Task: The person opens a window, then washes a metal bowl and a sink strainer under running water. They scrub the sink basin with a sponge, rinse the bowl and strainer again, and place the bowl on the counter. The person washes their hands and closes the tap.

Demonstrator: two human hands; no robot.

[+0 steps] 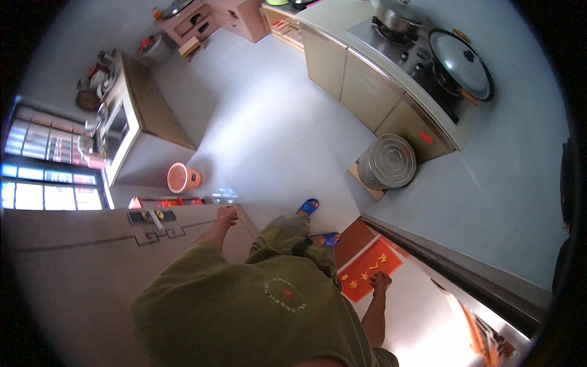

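Observation:
My left hand (228,215) is beside the edge of a beige door (82,270) with a dark key-pattern line; whether it touches the edge cannot be told. A metal lever handle (156,219) on a dark plate sits on that door, farther left. My right hand (380,280) hangs low at my right side, over the edge of a red doormat (362,289) with yellow writing. Its fingers look partly curled, and no object shows in it. My feet, in blue slippers (308,207), stand at the doorway.
A lidded metal bin (390,161) stands by the cream cabinets (367,87). Above are a gas stove (415,62), a pressure cooker (399,18) and a lidded wok (463,64). An orange bucket (178,178) stands near the sink counter (156,101). A small wooden stool (189,47) is farther off.

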